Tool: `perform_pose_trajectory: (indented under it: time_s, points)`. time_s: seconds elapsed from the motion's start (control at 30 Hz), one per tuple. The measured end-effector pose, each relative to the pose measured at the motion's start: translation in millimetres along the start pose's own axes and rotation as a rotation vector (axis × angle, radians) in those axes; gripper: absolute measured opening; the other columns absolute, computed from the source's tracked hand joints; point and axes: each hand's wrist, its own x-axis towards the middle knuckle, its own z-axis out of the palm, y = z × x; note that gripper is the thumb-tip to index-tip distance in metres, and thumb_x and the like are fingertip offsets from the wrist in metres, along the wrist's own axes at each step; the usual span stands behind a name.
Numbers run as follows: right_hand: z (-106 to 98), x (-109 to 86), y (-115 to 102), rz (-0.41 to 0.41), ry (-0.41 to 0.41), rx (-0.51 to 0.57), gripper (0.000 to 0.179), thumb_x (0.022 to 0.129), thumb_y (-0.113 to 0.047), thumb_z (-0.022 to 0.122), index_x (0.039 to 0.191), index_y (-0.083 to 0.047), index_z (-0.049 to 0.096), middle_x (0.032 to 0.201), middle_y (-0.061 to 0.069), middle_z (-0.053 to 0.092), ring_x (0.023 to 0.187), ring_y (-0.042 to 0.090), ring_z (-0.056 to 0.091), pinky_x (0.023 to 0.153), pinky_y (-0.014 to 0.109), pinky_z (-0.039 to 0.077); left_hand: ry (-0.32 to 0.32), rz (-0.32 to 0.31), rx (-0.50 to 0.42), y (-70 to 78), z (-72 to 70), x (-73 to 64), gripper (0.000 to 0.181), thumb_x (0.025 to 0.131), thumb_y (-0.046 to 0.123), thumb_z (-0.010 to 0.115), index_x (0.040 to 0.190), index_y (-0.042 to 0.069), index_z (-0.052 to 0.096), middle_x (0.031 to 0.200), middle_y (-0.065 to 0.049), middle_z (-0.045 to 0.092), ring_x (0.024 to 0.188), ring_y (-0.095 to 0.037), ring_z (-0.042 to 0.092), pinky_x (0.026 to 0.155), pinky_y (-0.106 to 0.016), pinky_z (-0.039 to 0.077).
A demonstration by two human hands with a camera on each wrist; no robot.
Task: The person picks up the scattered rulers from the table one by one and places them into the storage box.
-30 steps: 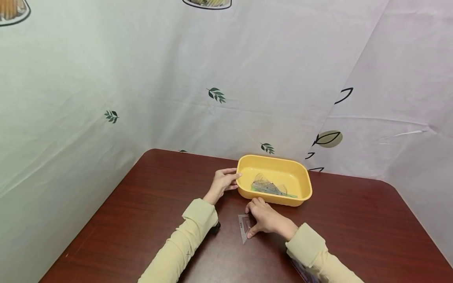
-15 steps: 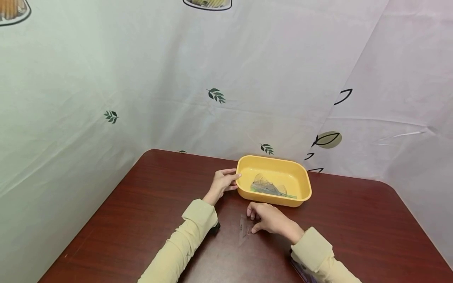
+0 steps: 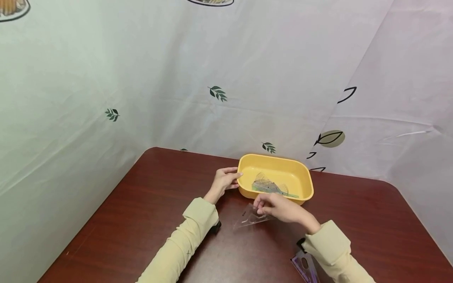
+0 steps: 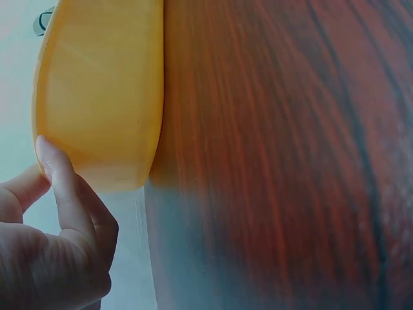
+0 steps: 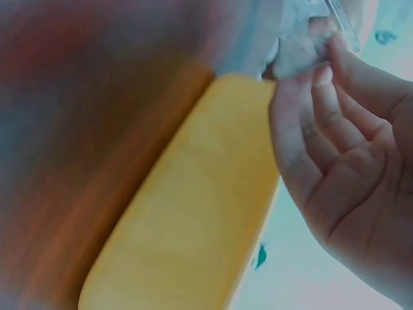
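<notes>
My left hand (image 3: 222, 182) grips the left end of a yellow plastic basin (image 3: 283, 173), thumb over the rim and fingers outside. The left wrist view shows the thumb on the basin's edge (image 4: 103, 97). In front of the basin, my right hand (image 3: 281, 208) pinches a clear set square (image 3: 247, 223) between thumb and fingers, tilted and raised off the table. The right wrist view shows this clear plastic (image 5: 303, 55) at the fingertips, blurred, beyond the basin's side (image 5: 187, 200). Inside the basin lie clear plastic pieces (image 3: 268, 186) with rounded outlines and a green strip (image 3: 291, 195).
A flat purple-and-clear piece (image 3: 305, 267) with an oval hole lies by my right forearm, partly cut off by the frame. The dark red wooden table (image 3: 159, 188) meets a pale printed cloth wall (image 3: 159, 98) behind the basin.
My right hand has lifted the set square from the table, turned it and moved slightly right towards the basin. More of the purple piece shows. My left hand stays on the basin.
</notes>
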Motion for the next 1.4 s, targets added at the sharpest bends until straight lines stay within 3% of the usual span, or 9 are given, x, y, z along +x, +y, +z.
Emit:
perform_pose_trajectory:
  time_s: [0.1,0.3,0.63,0.93,1.17,1.4]
  points:
    - [-11.6,-0.8,6.2,-0.009,0.071,0.047,0.01,0.094,-0.01,0.06,0.1,-0.004,0.065,0.087,0.007,0.065,0.077,0.005,0.057,0.064,0.02,0.054,-0.003,0.003,0.001,0.4,-0.1,0.1,0.042,0.086,0.008,0.071,0.126,0.001,0.062,0.07,-0.001,0.063,0.052,-0.008,0.057,0.05,-0.016,0.056]
    - [-29.9,-2.4,17.8,0.048,0.259,0.082,0.012,0.095,-0.007,0.059,0.104,-0.001,0.064,0.091,0.013,0.065,0.071,0.011,0.057,0.056,0.025,0.055,-0.001,0.002,0.001,0.3,0.2,-1.0,0.041,0.086,0.009,0.071,0.125,0.002,0.062,0.07,-0.001,0.062,0.051,-0.008,0.057,0.049,-0.016,0.055]
    - [-35.9,-0.2,42.6,0.204,0.528,0.163,0.022,0.097,-0.009,0.056,0.117,0.002,0.058,0.091,0.021,0.062,0.066,0.019,0.059,0.05,0.029,0.055,0.003,0.0,0.006,-1.2,2.4,-0.9,0.039,0.086,0.009,0.071,0.124,0.002,0.063,0.068,0.0,0.062,0.048,-0.006,0.055,0.049,-0.016,0.055]
    - [-30.2,3.9,55.5,0.28,0.511,0.085,0.022,0.095,-0.002,0.057,0.115,0.006,0.06,0.086,0.019,0.065,0.061,0.017,0.059,0.046,0.022,0.048,0.002,-0.003,0.011,-1.1,1.8,-1.3,0.04,0.086,0.009,0.071,0.124,0.003,0.063,0.066,0.0,0.061,0.047,-0.006,0.055,0.048,-0.016,0.055]
    - [-25.8,4.8,57.4,0.286,0.464,-0.024,0.022,0.093,-0.003,0.061,0.112,0.007,0.063,0.08,0.015,0.068,0.06,0.013,0.06,0.048,0.02,0.047,0.004,0.0,0.0,-0.8,1.5,-1.6,0.04,0.086,0.009,0.072,0.124,0.002,0.062,0.068,-0.001,0.061,0.048,-0.005,0.055,0.047,-0.016,0.054]
    - [-24.7,6.0,57.1,0.333,0.44,-0.066,0.022,0.091,-0.002,0.062,0.112,0.005,0.064,0.085,0.014,0.07,0.062,0.012,0.063,0.052,0.022,0.049,0.011,-0.004,0.002,-0.4,0.5,-1.7,0.04,0.086,0.009,0.072,0.124,0.002,0.063,0.069,-0.001,0.062,0.047,-0.005,0.054,0.048,-0.016,0.055]
